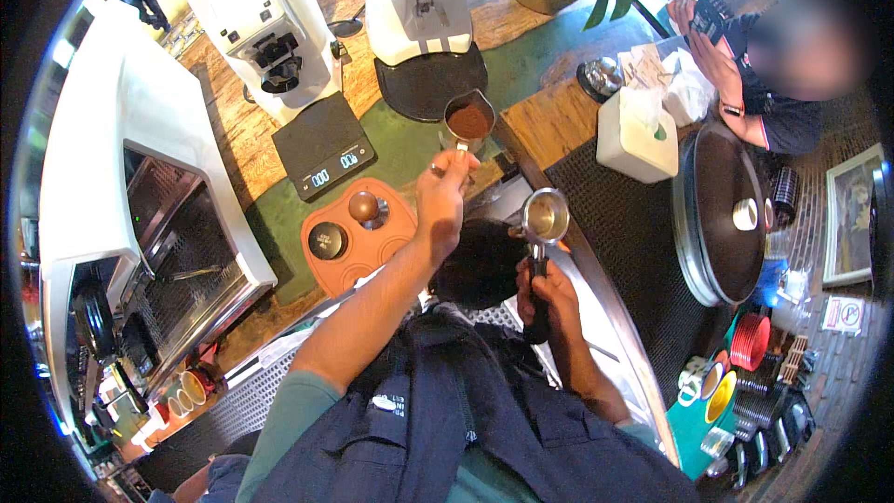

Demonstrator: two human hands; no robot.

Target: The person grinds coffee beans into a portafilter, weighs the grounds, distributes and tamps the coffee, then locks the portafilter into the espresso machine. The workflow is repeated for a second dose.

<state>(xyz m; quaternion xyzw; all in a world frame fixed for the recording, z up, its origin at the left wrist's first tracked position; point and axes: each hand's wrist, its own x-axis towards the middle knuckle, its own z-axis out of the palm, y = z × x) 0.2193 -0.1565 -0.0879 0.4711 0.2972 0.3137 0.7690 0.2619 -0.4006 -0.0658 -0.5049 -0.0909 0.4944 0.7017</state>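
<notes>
My left hand (444,190) pinches the handle of a small spouted metal cup (449,117) with brown ground coffee (471,124) in it. Something clear shows under the cup, too covered to name. Lower and to the right, my right hand (561,299) grips the black handle of a portafilter (536,267). Its metal basket (547,218) faces up and no heap of grounds shows inside. Left of my left wrist lies an orange-brown tamping mat (318,215), with a round-handled tamper (364,206) and a black puck-shaped coffee tool (327,241) on it.
A black digital scale (323,140) lies behind the mat. Two white grinders (241,21) (419,35) stand at the back, and a white espresso machine (91,154) at left. A ribbed black mat (601,223), white box (637,143) and round dark tray (723,223) are right. Another person (768,112) stands beyond.
</notes>
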